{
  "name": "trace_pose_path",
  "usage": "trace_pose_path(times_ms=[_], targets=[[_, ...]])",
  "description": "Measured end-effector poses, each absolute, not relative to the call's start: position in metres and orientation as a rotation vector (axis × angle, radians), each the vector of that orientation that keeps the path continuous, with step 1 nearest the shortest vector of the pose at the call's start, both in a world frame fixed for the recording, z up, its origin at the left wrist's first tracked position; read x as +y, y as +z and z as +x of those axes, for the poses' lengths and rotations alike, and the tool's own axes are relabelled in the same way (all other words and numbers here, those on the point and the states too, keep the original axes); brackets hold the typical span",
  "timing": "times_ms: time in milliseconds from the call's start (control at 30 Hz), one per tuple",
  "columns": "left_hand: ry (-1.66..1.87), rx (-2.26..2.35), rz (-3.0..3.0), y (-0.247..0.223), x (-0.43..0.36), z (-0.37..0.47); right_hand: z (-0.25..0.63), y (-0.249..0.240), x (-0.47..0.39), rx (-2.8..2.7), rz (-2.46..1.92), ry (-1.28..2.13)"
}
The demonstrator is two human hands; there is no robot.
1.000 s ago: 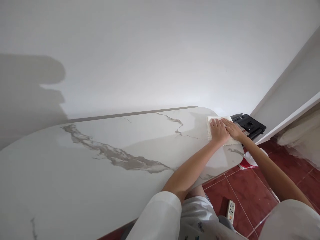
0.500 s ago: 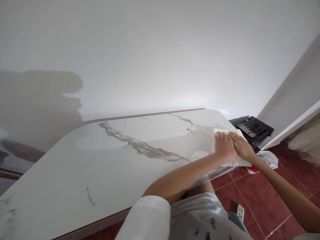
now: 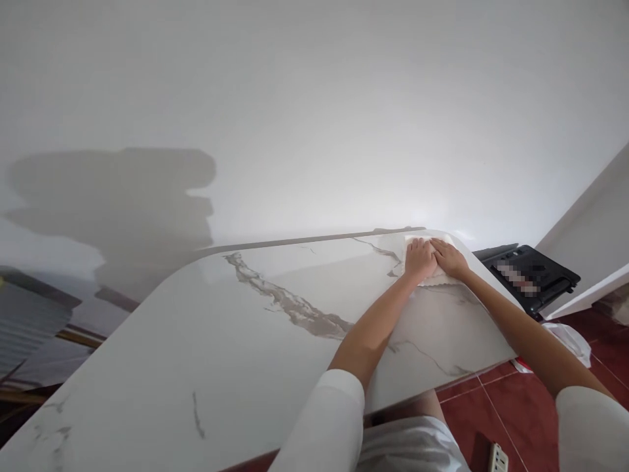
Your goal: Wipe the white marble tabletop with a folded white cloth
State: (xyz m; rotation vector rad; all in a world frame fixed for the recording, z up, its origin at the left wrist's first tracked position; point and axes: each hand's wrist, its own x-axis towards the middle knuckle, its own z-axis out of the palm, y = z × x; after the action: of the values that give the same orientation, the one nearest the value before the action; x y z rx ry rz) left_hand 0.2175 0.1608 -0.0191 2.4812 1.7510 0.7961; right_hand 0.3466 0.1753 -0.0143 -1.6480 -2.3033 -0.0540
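Observation:
A cream-white cloth with a scalloped edge (image 3: 436, 278) lies on the white marble-patterned tabletop (image 3: 236, 347), close to its far right corner. Pressed flat on the cloth is my left hand (image 3: 421, 259), its fingers stretched forward. My right hand (image 3: 451, 259) rests beside it, also palm down on the cloth, and its fingertips meet the left hand's. Neither hand's fingers are wrapped round the cloth. Both thumbs are hard to make out.
A white wall (image 3: 314, 118) stands behind the table. Right of it are a black case (image 3: 533, 272) and a white plastic bag (image 3: 572, 341) on the red-tiled floor (image 3: 472, 419). A power strip (image 3: 498, 457) lies near the bottom edge. A grey ribbed object (image 3: 29, 328) is at left.
Both hands have slid the cloth from the table's right front edge towards the far right corner by the wall. The view has shifted slightly left.

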Motion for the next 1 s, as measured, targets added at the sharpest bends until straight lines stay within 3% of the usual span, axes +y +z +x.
trace_pose_path(times_ms=[233, 467, 1000], targets=[[0.776, 1.821, 2.426, -0.019, 0.216, 0.185, 0.313, -0.016, 0.236, -2.268, -1.605, -0.011], [0.808, 1.913, 2.412, -0.018, 0.223, 0.175, 0.301, -0.016, 0.258, -2.346, -1.536, 0.015], [0.753, 1.969, 2.392, -0.019, 0.130, 0.215, 0.346, -0.025, 0.176, -2.470, -1.364, -0.026]])
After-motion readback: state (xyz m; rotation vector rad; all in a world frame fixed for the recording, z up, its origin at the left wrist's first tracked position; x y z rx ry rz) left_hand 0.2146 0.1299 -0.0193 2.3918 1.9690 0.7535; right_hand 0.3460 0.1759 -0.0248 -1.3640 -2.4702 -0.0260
